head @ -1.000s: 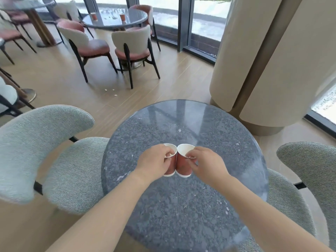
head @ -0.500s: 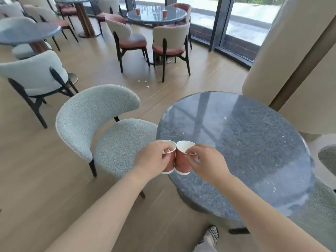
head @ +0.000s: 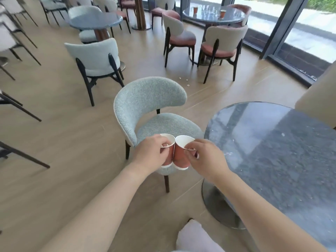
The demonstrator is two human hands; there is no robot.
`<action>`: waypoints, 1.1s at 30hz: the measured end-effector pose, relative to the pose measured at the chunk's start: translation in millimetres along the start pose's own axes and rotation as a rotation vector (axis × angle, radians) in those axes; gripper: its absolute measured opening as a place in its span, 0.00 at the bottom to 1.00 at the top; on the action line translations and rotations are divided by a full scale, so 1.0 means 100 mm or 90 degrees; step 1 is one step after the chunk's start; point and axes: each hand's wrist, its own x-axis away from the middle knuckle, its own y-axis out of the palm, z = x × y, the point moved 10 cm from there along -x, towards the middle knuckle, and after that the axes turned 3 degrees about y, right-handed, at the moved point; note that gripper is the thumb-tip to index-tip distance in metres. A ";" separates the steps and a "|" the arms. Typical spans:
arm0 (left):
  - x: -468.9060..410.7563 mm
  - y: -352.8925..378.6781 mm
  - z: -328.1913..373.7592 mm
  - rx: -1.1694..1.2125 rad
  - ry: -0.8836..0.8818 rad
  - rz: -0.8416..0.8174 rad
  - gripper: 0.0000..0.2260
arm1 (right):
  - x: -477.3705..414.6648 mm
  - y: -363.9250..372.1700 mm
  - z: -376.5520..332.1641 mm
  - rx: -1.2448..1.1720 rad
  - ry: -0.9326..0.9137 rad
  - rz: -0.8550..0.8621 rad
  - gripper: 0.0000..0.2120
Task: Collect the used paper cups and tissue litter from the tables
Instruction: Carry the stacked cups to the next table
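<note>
I hold two red paper cups with white rims side by side in the air, over a grey-green chair. My left hand (head: 151, 154) pinches the rim of the left cup (head: 168, 157). My right hand (head: 205, 159) pinches the rim of the right cup (head: 180, 157). The two cups touch each other. Two more red cups (head: 195, 9) (head: 222, 14) stand on a far round table (head: 213, 15) by the window. Small white scraps (head: 187, 82) lie on the wooden floor between the chairs.
A dark round stone table (head: 272, 142) is at my right. The grey-green chair (head: 151, 106) stands directly ahead. Another round table (head: 95, 20) and several chairs fill the left and back. Red-seated chairs (head: 222, 44) flank the far table. Glass walls run along the right.
I have turned left, away from the dark table. Both cups, lifted off its top, now hang over the chair instead of the table edge.
</note>
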 end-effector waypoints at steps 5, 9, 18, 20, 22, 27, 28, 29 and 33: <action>-0.13 -0.15 -0.33 -0.028 -0.039 0.021 0.07 | -0.35 0.25 -0.22 -0.020 -0.048 -0.051 0.07; -0.36 -0.33 -0.64 -0.024 -0.069 0.046 0.07 | -0.77 0.48 -0.38 -0.035 -0.070 -0.082 0.06; -1.09 -1.01 -1.19 -0.063 -0.110 0.134 0.08 | -1.90 0.73 -0.89 -0.079 -0.140 -0.081 0.06; -1.21 -1.10 -1.27 -0.071 -0.110 0.151 0.08 | -2.09 0.75 -0.98 -0.085 -0.159 -0.072 0.06; -1.28 -1.18 -1.35 -0.067 -0.111 0.167 0.07 | -2.24 0.78 -1.06 -0.092 -0.170 -0.063 0.05; -1.43 -1.38 -1.71 -0.059 -0.126 0.190 0.08 | -2.62 0.95 -1.31 -0.091 -0.197 -0.060 0.05; -1.46 -1.44 -1.83 -0.057 -0.132 0.195 0.08 | -2.71 1.03 -1.38 -0.090 -0.203 -0.064 0.05; -1.49 -1.48 -1.91 -0.054 -0.136 0.200 0.08 | -2.77 1.08 -1.44 -0.090 -0.204 -0.068 0.06; -1.62 -1.68 -2.39 -0.028 -0.162 0.208 0.07 | -3.09 1.41 -1.79 -0.094 -0.219 -0.080 0.07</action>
